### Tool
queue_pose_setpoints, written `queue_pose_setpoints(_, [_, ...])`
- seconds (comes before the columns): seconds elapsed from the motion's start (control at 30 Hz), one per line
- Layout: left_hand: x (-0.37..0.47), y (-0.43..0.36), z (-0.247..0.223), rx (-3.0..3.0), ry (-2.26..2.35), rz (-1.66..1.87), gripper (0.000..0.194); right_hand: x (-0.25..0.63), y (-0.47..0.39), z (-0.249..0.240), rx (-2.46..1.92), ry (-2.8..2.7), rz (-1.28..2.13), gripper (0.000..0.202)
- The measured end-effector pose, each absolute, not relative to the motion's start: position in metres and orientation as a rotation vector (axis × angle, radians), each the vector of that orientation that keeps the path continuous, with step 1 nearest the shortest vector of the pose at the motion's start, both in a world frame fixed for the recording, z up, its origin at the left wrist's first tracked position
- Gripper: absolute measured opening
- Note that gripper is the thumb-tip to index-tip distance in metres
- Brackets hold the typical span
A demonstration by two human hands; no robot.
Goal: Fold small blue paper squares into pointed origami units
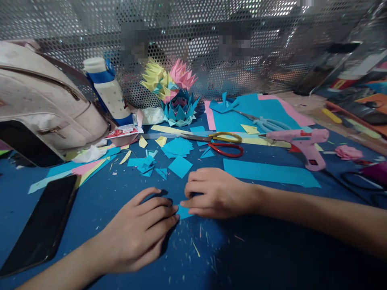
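A small piece of blue paper (184,212) lies on the blue table between my two hands. My left hand (140,231) rests palm down, fingers extended, with its fingertips at the paper's left edge. From the right, my right hand (219,193) has bent fingers and its fingertips press on the same paper, covering part of it. Just beyond my hands lie a blue paper square (180,166), a stack of blue paper squares (177,147) and some folded blue paper pieces (145,164).
A pink glue gun (302,141), red-and-yellow-handled scissors (225,143), pliers (269,123) and a blue paper strip (269,172) lie to the right. Behind stand folded-paper flowers (179,104) and a bottle (107,90). At left are a phone (42,221) and a backpack (45,92).
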State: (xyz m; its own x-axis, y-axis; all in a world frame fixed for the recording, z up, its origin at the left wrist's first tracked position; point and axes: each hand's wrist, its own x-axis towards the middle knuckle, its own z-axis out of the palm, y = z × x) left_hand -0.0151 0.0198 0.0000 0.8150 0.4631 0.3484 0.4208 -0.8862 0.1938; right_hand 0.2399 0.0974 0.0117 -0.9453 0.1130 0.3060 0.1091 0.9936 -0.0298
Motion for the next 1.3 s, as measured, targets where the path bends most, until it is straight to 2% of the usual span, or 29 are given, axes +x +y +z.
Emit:
queue_pose_setpoints(0.17, [-0.015, 0.019, 0.001, 2.885, 0.745, 0.644, 0.029, 0.237, 0.073, 0.035, -0.444, -3.075, -0.101, 0.019])
queue_pose_setpoints(0.37, [-0.015, 0.02, 0.002, 2.889, 0.723, 0.62, 0.03, 0.243, 0.064, 0.037, -0.491, -3.189, -0.141, 0.009])
queue_pose_setpoints(0.53, [-0.012, 0.02, 0.002, 2.909, 0.727, 0.668, 0.029, 0.241, 0.074, 0.035, -0.473, -3.09, -0.076, 0.034])
queue_pose_setpoints(0.8, [-0.016, 0.019, 0.001, 3.034, 0.672, 0.662, 0.039, 0.237, 0.096, 0.011, -0.427, -2.987, 0.186, 0.041])
queue_pose_setpoints(1.0, [-0.016, 0.019, 0.0, 3.029, 0.724, 0.57, 0.04, 0.238, 0.096, 0.008, -0.398, -2.96, 0.212, 0.026])
queue_pose_setpoints(1.1, [-0.014, 0.022, 0.0, 2.955, 0.811, 0.51, 0.04, 0.237, 0.094, 0.01, -0.504, -2.887, 0.378, 0.024])
queue_pose_setpoints(1.3, [-0.016, 0.025, 0.001, 2.882, 0.805, 0.548, 0.045, 0.234, 0.09, 0.016, -0.884, -2.534, 1.039, 0.018])
